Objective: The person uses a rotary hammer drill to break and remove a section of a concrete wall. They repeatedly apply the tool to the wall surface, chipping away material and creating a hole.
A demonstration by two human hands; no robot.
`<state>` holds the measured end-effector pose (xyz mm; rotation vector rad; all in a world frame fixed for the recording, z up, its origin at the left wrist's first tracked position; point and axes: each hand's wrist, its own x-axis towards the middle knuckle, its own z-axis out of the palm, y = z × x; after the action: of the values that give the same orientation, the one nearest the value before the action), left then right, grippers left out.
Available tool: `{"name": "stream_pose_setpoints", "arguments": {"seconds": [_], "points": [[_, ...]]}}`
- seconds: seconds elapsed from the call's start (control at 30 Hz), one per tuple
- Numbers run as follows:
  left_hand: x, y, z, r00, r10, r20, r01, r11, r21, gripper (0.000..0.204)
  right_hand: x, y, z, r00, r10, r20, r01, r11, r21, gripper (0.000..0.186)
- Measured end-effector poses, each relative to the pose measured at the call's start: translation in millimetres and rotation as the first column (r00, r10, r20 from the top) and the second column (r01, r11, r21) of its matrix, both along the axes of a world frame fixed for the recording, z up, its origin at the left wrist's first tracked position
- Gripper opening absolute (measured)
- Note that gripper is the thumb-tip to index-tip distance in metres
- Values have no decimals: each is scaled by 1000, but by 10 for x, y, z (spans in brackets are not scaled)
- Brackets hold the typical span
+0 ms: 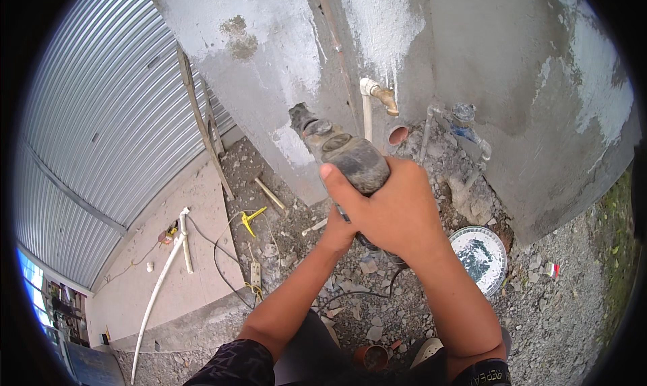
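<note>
Black sleeves [236, 366]: ending around the elbows; two bare forearms reach up from them toward the wall.
Left hand [340, 231]: low and partly behind the right, near the tool's rear; its fingers are hidden, so I cannot tell how tightly they close.
Right hand [401, 201]: closed over the tool's back end, thumb along its left side, the other fingers mostly out of sight.
Black cord [367, 294]: curving over the rubble [354, 318] below the hands; worth routing clear of the feet.
Power tool [360, 164]: dusty and dark, between the person and the wall, its front at the broken hollow; whether the tip touches, I cannot tell.
Hollow [296, 112]: ragged, in the grey wall [269, 83]; I'd favour short, light passes from its edge over leaning hard, with both wrists firm and the feet well set.
Brass tap [386, 101]: just right of the tool on a white pipe [367, 120], with an orange pipe mouth [398, 135] below; a sideways slip could strike them, so I'd angle away.
Corrugated sheeting [94, 103]: farther off to the left, beyond the wall's edge.
</note>
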<state>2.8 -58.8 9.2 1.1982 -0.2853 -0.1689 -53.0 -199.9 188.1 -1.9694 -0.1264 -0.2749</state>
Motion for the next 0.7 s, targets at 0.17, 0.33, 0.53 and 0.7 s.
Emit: {"name": "stream_pose_setpoints", "arguments": {"seconds": [0.17, 0.33, 0.53, 0.7], "points": [[-142, -17, 43, 997, -63, 38, 49, 958, 281, 77, -246, -208, -170, 985, -46, -166, 102, 932, 348, 41], [-504, -7, 23, 998, -69, 4, 66, 972, 227, 79, -545, -79, -22, 973, -37, -227, 110, 942, 317, 37], [-1056, -73, -386, 822, -294, -488, 363, 930, 52, 69, -463, 32, -372, 794, -231, -562, 398, 897, 193, 39], [-1390, -119, -707, 643, -421, -639, 495, 866, -72, 63, -578, -31, -735, 633, -369, -680, 543, 838, 50, 43]]}}
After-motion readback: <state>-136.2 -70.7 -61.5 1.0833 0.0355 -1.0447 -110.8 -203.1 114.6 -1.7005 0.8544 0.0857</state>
